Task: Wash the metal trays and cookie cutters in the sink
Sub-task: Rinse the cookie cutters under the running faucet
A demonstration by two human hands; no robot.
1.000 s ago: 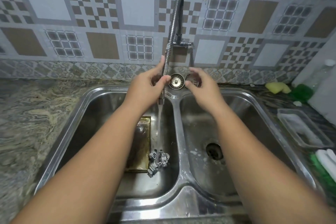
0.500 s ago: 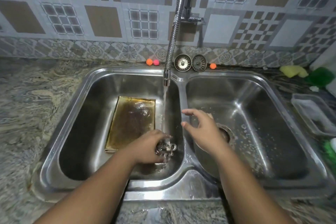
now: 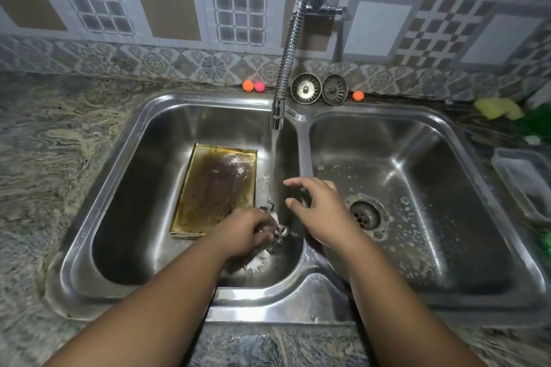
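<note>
Patterned tile wall filled the top of the frame, a marbled stone counter (image 3: 44, 158) wrapped a double steel sink (image 3: 301, 301). Flexible spring faucet (image 3: 287, 62) hung from upper centre, its nozzle over the left basin's right side, water running straight down. Metal tray (image 3: 214, 188), browned and greasy, lay flat on the left basin floor, centre-left of frame. Cookie cutters (image 3: 275, 234) sat in a small cluster at the tray's lower right corner, under the stream. Left hand (image 3: 247, 232) was down in the left basin, fingers curled around the cutters, gripping them; exact count of cutters can't be told. Right hand (image 3: 320, 211) hovered over the divider between the basins, fingers spread and loosely bent, holding nothing. Right basin was bare apart from soap flecks and the drain (image 3: 365, 214). Two strainer plugs (image 3: 319, 89) leaned against the wall behind the divider, three small orange and pink balls (image 3: 253, 86) beside them. Yellow sponge (image 3: 498, 109) at upper right, clear plastic container (image 3: 524, 182) at right edge.
</note>
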